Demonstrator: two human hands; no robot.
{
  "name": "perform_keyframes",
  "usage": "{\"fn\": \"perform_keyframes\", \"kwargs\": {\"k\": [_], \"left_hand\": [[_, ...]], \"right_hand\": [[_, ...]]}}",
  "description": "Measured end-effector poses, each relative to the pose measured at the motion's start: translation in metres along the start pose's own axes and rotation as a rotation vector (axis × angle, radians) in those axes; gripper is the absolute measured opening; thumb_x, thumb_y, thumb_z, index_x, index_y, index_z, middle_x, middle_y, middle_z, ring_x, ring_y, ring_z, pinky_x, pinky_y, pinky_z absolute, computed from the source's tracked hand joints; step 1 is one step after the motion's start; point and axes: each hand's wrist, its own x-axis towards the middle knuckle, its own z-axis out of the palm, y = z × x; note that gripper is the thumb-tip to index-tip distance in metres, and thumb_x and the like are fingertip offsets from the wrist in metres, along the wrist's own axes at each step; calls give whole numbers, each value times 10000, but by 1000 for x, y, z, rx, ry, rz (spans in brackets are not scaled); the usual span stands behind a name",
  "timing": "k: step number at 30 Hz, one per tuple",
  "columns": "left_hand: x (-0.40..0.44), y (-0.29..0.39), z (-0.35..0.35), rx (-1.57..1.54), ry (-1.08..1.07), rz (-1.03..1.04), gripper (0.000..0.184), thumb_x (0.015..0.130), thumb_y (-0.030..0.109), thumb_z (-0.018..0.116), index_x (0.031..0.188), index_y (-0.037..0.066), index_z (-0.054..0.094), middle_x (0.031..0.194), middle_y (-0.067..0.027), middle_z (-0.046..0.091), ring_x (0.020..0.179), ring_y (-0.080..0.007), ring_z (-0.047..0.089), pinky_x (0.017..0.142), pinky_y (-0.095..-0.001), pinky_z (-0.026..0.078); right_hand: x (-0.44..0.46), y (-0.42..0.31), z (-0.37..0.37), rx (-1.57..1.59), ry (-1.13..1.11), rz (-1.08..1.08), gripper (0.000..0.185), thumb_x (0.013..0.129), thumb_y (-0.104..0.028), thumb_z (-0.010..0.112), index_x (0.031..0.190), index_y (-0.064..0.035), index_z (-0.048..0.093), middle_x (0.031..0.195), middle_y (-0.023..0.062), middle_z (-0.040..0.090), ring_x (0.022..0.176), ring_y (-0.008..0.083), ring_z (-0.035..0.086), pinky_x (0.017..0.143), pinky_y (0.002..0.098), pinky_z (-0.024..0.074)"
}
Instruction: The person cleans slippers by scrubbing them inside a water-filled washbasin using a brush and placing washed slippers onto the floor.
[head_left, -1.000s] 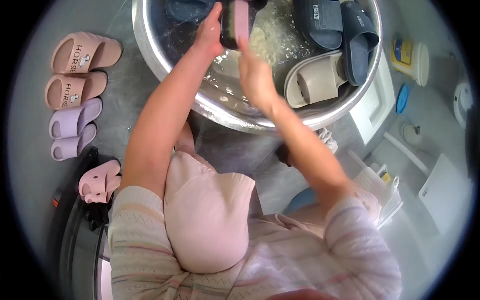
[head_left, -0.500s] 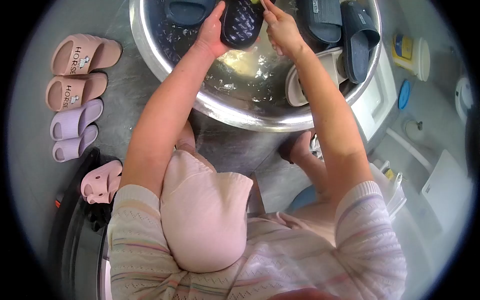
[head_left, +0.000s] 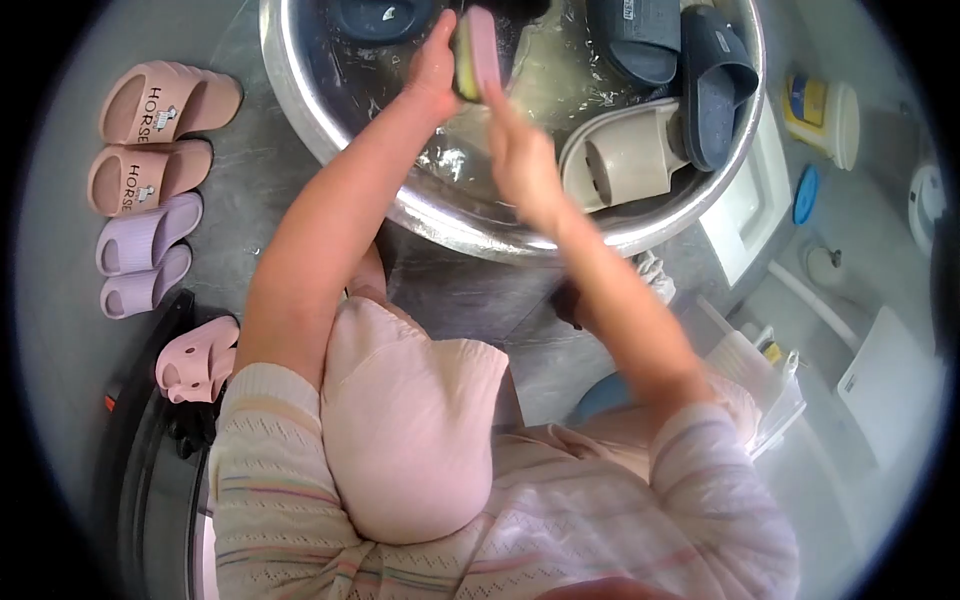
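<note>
My left hand [head_left: 436,75] is closed on the left edge of a dark slipper [head_left: 512,32] at the top of the view, over the water in a metal basin [head_left: 440,228]. My right hand [head_left: 522,168], blurred by motion, grips the handle of a scrubbing brush [head_left: 484,45] with a pink back and yellow-green bristles. The brush lies against the slipper and covers much of it. Inside the basin, a beige slipper [head_left: 635,160] and two dark blue slides [head_left: 712,100] [head_left: 640,45] rest at the right. Another dark blue slipper [head_left: 385,18] is at the upper left.
Brown slides [head_left: 205,100], lilac slides [head_left: 150,240] and a pink clog [head_left: 200,355] stand on the grey floor at the left. At the right are a white tray [head_left: 755,215], a tub with a yellow label [head_left: 835,120] and a blue lid [head_left: 806,194].
My right hand has swung down and left with the brush, which now lies across the slipper near my left hand. More of the beige slipper shows.
</note>
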Motion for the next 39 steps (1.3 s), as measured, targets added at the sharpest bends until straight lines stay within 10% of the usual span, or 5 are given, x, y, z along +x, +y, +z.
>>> {"fn": "perform_keyframes", "kwargs": {"k": [14, 18, 21, 32, 39], "left_hand": [[0, 12, 11, 36, -34, 16, 475, 904, 453, 393, 1157, 63, 494, 1089, -103, 578, 945, -260, 585, 807, -483, 480], [-22, 12, 16, 155, -32, -179, 471, 893, 471, 403, 1158, 95, 509, 1077, -82, 598, 909, -273, 607, 771, -525, 479], [-18, 22, 12, 8, -87, -101, 458, 888, 445, 439, 1145, 75, 514, 1066, -87, 588, 915, -249, 596, 766, -463, 486], [-41, 19, 36, 193, -223, -312, 547, 835, 541, 481, 1167, 107, 517, 1047, -62, 600, 957, -212, 577, 835, -396, 453], [-23, 35, 27, -178, -176, -152, 545, 833, 516, 497, 1097, 41, 550, 1056, -122, 592, 960, -270, 570, 880, -410, 442]], "right_hand": [[33, 26, -1, -264, 12, -41, 422, 875, -114, 420, 1297, -113, 414, 740, 264, 581, 649, 345, 609, 648, 377, 484], [93, -7, -25, 58, -33, 485, 353, 872, -178, 440, 1214, -118, 506, 806, 248, 599, 702, 354, 615, 639, 395, 482], [57, 24, -3, -94, 104, 13, 353, 886, -179, 409, 1227, -124, 481, 777, 288, 578, 739, 449, 575, 658, 464, 476], [118, 12, -37, 255, 107, 341, 228, 911, -230, 410, 984, -46, 523, 487, 32, 421, 340, 141, 411, 272, 307, 323], [1, -13, -3, 126, -8, 41, 371, 885, -89, 439, 1256, -95, 453, 802, 262, 592, 699, 380, 600, 677, 346, 488]]}}
